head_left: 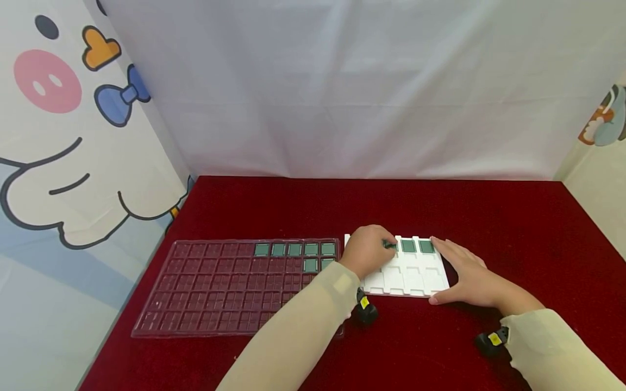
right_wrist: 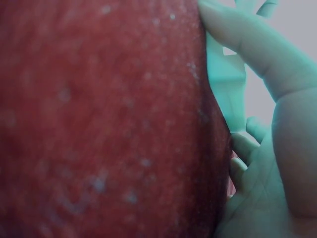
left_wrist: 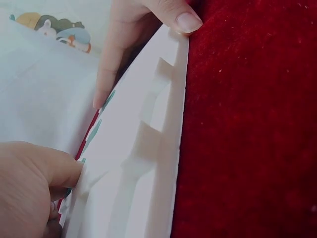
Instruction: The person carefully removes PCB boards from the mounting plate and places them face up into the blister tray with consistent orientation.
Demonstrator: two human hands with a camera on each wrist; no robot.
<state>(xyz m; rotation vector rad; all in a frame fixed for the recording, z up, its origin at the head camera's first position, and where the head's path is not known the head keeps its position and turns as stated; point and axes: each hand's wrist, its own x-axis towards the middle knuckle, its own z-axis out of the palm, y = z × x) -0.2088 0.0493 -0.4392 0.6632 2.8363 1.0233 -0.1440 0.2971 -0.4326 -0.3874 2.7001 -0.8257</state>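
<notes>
My left hand (head_left: 369, 251) is over the back row of a white compartment tray (head_left: 411, 277), fingertips pinching a small green square piece (head_left: 389, 244) at one of its pockets. Fingers mostly cover that piece. Two more green squares (head_left: 408, 246) sit in the back row to its right. My right hand (head_left: 467, 277) spans the tray's right end, fingers stretched to the back corner and thumb at the front corner. In the left wrist view the thumb (left_wrist: 185, 22) touches the tray's edge, and the right wrist view shows it along the white side (right_wrist: 225, 74).
Left of the white tray lies a large clear plastic tray (head_left: 195, 288) with many compartments. Several green squares (head_left: 294, 250) fill part of its back right. My left forearm crosses its right side. Both trays rest on a red cloth-covered table (head_left: 391, 212), with a white curtain (head_left: 367, 98) behind.
</notes>
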